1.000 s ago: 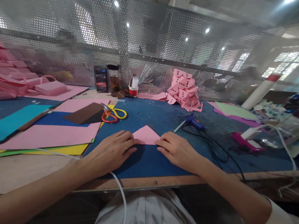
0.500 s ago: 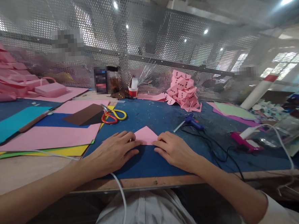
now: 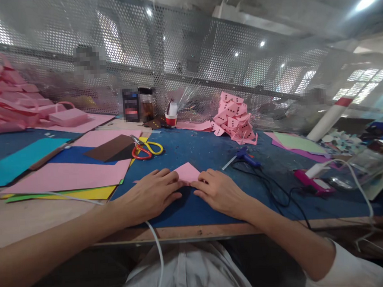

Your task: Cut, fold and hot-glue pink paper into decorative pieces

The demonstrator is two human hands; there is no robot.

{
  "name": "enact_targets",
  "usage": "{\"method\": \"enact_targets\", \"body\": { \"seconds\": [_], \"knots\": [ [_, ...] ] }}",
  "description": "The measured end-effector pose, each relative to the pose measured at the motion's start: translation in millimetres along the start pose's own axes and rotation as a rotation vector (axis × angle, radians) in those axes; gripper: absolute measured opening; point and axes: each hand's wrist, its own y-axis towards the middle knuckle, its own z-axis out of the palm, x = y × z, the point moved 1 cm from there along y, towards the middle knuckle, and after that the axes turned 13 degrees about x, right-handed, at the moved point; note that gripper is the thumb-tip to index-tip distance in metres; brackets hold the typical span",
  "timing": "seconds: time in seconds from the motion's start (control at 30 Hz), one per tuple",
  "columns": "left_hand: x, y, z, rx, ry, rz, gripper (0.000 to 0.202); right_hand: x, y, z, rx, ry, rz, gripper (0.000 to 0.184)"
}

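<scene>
A piece of pink paper (image 3: 187, 171) lies on the blue work surface in front of me, one pointed corner facing away. On its left side, my left hand (image 3: 158, 193) pinches the near edge between thumb and fingers. My right hand (image 3: 218, 191) pinches the same edge from the right, fingertips close to those of the left. Between them the near edge looks turned up in a narrow fold or roll. Both hands cover much of the paper's sides, and a thin pink tip shows left of my left hand.
Red-and-yellow scissors (image 3: 146, 148) lie beyond my left hand. A blue glue gun (image 3: 247, 157) with a black cord sits to the right. Pink sheets (image 3: 70, 176) are on the left, a dotted pink paper pile (image 3: 233, 119) at the back. A white cable (image 3: 157, 245) hangs over the front edge.
My fingertips have come slightly closer together. The paper's near edge, flat before, now looks folded up or rolled, and less of the paper shows. The camera view has shifted slightly.
</scene>
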Motion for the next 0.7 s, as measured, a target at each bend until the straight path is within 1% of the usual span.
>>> {"method": "enact_targets", "body": {
  "seconds": [0.1,0.23,0.47,0.6,0.7],
  "knots": [
    [-2.6,1.4,-1.4,-0.015,-0.001,-0.016,0.029,0.1,0.7,0.5,-0.002,0.009,-0.001,0.031],
    [-3.8,1.8,-0.6,-0.024,0.024,0.007,0.029,0.1,1.3,0.9,-0.004,0.011,-0.003,0.030],
    [-4.9,-0.3,-3.8,-0.035,0.020,0.020,0.027,-0.9,-2.3,3.7,-0.072,0.051,0.022,0.027],
    [-5.1,-1.8,-4.6,-0.038,0.024,0.014,0.027,-0.8,-3.4,5.6,-0.070,0.042,0.024,0.028],
    [-4.6,-4.2,-3.4,-0.066,0.020,0.021,0.027,-1.3,-4.2,6.5,-0.079,0.048,0.043,0.029]
  ]
}}
